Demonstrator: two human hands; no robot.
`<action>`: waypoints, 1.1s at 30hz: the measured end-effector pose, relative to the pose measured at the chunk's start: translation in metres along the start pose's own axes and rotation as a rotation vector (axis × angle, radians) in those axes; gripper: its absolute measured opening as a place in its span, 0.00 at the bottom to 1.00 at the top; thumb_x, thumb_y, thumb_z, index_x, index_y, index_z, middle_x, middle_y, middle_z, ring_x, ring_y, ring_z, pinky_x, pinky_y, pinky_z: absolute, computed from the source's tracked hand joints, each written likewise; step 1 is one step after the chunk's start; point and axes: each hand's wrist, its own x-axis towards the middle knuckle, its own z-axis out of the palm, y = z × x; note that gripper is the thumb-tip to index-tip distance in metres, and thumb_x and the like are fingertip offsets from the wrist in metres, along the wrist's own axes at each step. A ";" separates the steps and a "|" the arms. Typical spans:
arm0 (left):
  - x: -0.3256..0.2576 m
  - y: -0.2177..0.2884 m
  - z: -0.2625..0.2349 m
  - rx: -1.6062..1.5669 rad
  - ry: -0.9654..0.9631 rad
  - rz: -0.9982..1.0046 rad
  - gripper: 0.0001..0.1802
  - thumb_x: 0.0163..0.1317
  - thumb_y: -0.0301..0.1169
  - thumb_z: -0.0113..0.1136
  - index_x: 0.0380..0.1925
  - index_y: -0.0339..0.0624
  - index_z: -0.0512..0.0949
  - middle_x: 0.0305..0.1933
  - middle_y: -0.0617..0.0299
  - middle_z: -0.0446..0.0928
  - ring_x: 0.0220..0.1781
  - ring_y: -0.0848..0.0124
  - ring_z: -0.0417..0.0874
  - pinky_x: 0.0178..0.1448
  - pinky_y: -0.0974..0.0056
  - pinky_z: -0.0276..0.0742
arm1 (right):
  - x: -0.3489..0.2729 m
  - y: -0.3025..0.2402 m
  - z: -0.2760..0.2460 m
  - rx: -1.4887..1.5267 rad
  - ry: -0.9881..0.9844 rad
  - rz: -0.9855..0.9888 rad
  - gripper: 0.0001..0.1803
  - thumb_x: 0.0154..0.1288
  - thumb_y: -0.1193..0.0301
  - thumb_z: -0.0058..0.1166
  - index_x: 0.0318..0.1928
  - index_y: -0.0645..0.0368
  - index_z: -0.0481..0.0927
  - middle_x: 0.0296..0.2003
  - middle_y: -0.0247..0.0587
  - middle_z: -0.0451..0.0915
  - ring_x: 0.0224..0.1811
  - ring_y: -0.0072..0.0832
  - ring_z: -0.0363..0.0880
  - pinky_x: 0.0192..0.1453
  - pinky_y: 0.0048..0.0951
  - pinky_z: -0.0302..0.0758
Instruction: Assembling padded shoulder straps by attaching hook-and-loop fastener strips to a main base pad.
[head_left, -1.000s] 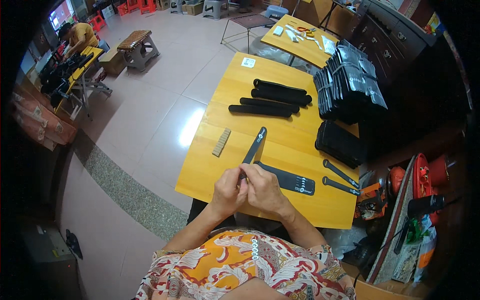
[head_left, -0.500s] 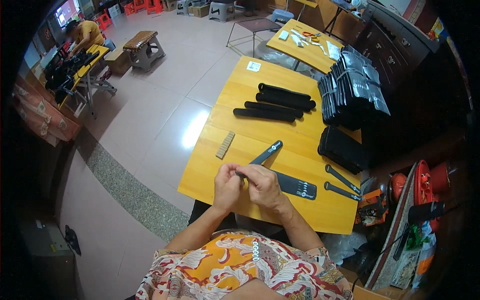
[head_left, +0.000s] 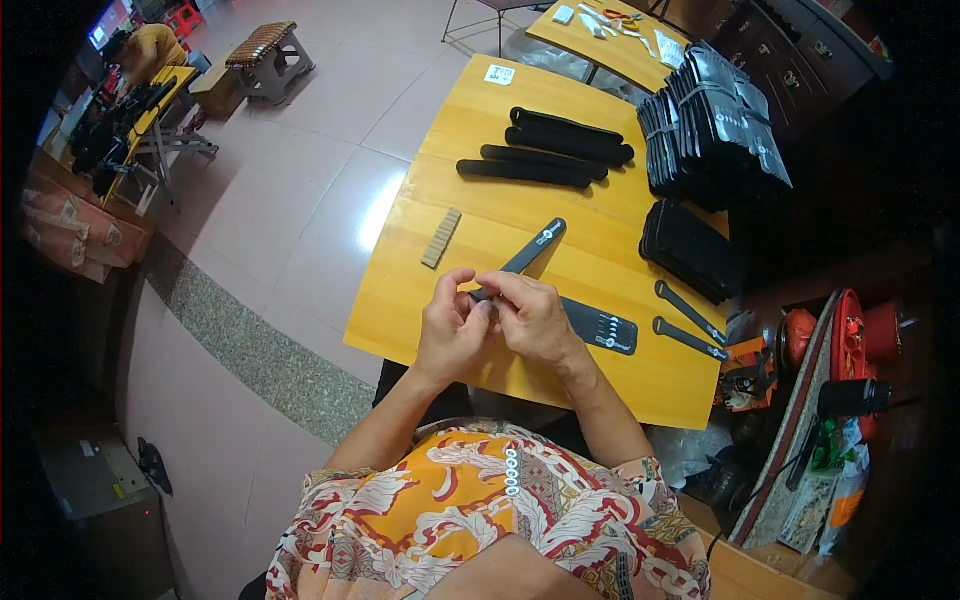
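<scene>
Over the near part of the yellow table (head_left: 400, 300), my left hand (head_left: 450, 330) and my right hand (head_left: 532, 316) meet, fingers pinched on the near end of a black strap (head_left: 538, 247). Its rounded far end, with white print, points away to the right. The gripped end is mostly hidden by my fingers. Partly under my right hand lies a wider flat black piece (head_left: 603, 328) with white marks. Left of the strap, a short tan ribbed strip (head_left: 441, 238) rests on the wood.
Several black straps (head_left: 545, 165) lie farther back. A banded stack of dark packages (head_left: 710, 130) and a black pile (head_left: 687, 250) stand at right, near two small looped straps (head_left: 690, 338). Behind is a second table (head_left: 600, 50). A person (head_left: 150, 55) sits far left.
The view has tilted down, so the table sits higher in the picture. My hands stay together on the strap; the left fingers have shifted slightly, with the index finger more raised.
</scene>
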 end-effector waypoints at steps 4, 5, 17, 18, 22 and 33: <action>-0.003 0.000 -0.001 0.385 0.092 0.185 0.19 0.55 0.17 0.49 0.49 0.28 0.64 0.16 0.63 0.69 0.19 0.79 0.72 0.23 0.72 0.66 | -0.002 0.006 0.009 -0.041 0.022 -0.031 0.14 0.51 0.85 0.48 0.40 0.65 0.76 0.33 0.50 0.80 0.35 0.42 0.80 0.39 0.31 0.77; -0.002 -0.002 0.000 0.385 0.090 0.185 0.19 0.55 0.17 0.49 0.49 0.28 0.64 0.16 0.63 0.69 0.19 0.79 0.72 0.23 0.72 0.66 | -0.002 0.007 0.011 -0.051 0.049 -0.071 0.13 0.50 0.85 0.48 0.39 0.65 0.76 0.33 0.49 0.79 0.35 0.42 0.80 0.39 0.32 0.76; 0.002 0.005 0.012 -0.305 0.132 -0.043 0.21 0.58 0.18 0.46 0.53 0.30 0.64 0.27 0.67 0.72 0.24 0.83 0.70 0.26 0.77 0.67 | 0.014 0.009 0.016 -0.165 0.316 -0.056 0.13 0.48 0.85 0.48 0.37 0.63 0.76 0.31 0.49 0.79 0.34 0.43 0.79 0.37 0.35 0.76; 0.002 0.006 0.015 -0.374 0.135 -0.081 0.21 0.58 0.19 0.46 0.53 0.31 0.64 0.25 0.65 0.73 0.23 0.81 0.72 0.26 0.75 0.69 | 0.015 0.005 0.014 -0.145 0.332 -0.038 0.12 0.50 0.87 0.49 0.37 0.64 0.77 0.31 0.49 0.79 0.34 0.41 0.80 0.37 0.32 0.76; 0.009 0.024 0.009 -0.590 -0.008 -0.384 0.20 0.57 0.21 0.47 0.52 0.34 0.65 0.27 0.61 0.74 0.23 0.75 0.76 0.28 0.72 0.74 | 0.013 -0.006 -0.010 -0.067 0.116 -0.092 0.14 0.44 0.83 0.49 0.35 0.61 0.77 0.30 0.48 0.79 0.33 0.44 0.78 0.37 0.36 0.75; 0.030 0.030 0.010 -0.276 -0.280 -0.337 0.23 0.57 0.23 0.45 0.55 0.39 0.60 0.22 0.66 0.67 0.16 0.79 0.63 0.18 0.75 0.56 | 0.009 -0.006 -0.018 -0.209 0.191 -0.190 0.14 0.43 0.81 0.51 0.35 0.60 0.77 0.28 0.48 0.79 0.31 0.44 0.78 0.35 0.37 0.73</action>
